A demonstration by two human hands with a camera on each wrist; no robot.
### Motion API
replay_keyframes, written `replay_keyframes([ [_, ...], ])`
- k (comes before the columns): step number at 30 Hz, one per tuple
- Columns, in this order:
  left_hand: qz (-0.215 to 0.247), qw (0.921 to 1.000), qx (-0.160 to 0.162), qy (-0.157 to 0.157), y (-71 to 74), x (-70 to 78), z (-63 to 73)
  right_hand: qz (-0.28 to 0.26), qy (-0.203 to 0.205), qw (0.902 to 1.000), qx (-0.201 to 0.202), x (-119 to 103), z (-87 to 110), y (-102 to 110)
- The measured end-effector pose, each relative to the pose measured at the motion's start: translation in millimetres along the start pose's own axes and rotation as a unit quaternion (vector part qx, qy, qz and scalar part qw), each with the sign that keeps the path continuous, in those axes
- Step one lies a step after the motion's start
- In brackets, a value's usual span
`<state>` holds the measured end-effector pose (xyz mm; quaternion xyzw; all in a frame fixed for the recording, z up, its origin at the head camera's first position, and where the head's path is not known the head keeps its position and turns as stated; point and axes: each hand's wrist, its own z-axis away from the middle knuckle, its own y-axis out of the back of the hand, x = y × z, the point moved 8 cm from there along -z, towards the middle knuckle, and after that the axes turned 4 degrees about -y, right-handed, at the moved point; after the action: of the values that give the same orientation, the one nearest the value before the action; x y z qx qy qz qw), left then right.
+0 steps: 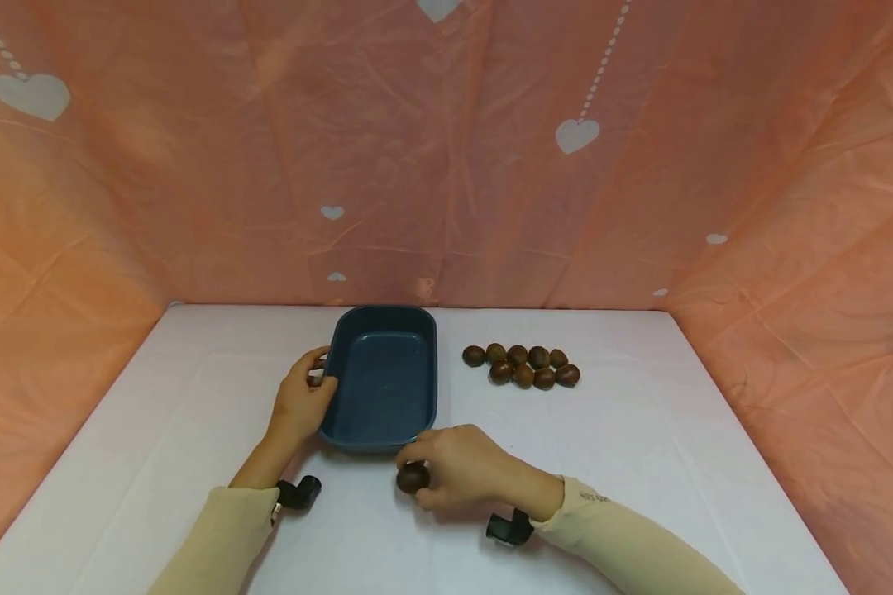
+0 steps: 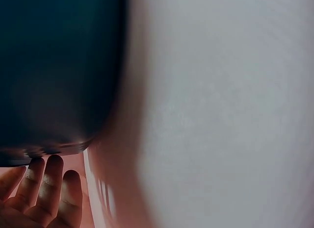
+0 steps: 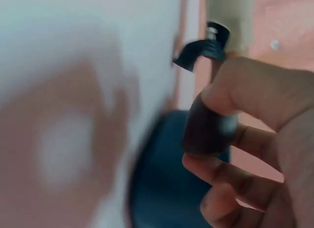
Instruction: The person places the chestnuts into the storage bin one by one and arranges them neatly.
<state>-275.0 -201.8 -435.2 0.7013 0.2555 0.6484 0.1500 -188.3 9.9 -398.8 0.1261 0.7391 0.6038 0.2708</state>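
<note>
A dark blue rectangular tray [image 1: 378, 446] lies on the white table, its inside bare. My left hand [image 1: 303, 397] is at the tray's left side. Its fingers [image 2: 46, 184] look fairly straight in the left wrist view, with their tips against the outer wall. Just in front of the tray's near right corner, my right hand [image 1: 461, 469] pinches a brown chestnut [image 1: 413, 478] between thumb and fingers. Close up in the right wrist view, the chestnut [image 3: 208, 127] is held with the tray behind it. Several chestnuts [image 1: 523, 376] lie in two loose rows right of the tray.
A white cloth [image 1: 640, 463] covers the table. Orange curtains [image 1: 446, 165] with pale hearts stand behind it and at both sides. Black camera mounts [image 1: 299, 493] sit on both wrists, below the beige sleeves.
</note>
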Motion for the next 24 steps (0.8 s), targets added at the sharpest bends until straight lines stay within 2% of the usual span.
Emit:
replay_keyframes([
  [8, 0.001, 1.0, -0.001, -0.002, -0.4, 0.8, -0.9, -0.051, -0.02, 0.9976, 0.041, 16.5, -7.9, 31.1],
  [13, 0.002, 1.0, -0.002, -0.001, -0.2, 0.3, -1.5, -0.069, -0.034, 0.9949, 0.065, 29.4, -19.1, 42.8],
  [19, -0.001, 1.0, 0.0, -0.009, 2.1, 1.6, -0.1, -0.073, -0.054, 0.9937, 0.066, 44.9, -36.6, 41.0],
  [24, -0.006, 0.9999, -0.001, -0.012, 1.9, 1.1, 1.1, -0.062, -0.046, 0.9951, 0.062, 51.3, -47.2, 30.8],
])
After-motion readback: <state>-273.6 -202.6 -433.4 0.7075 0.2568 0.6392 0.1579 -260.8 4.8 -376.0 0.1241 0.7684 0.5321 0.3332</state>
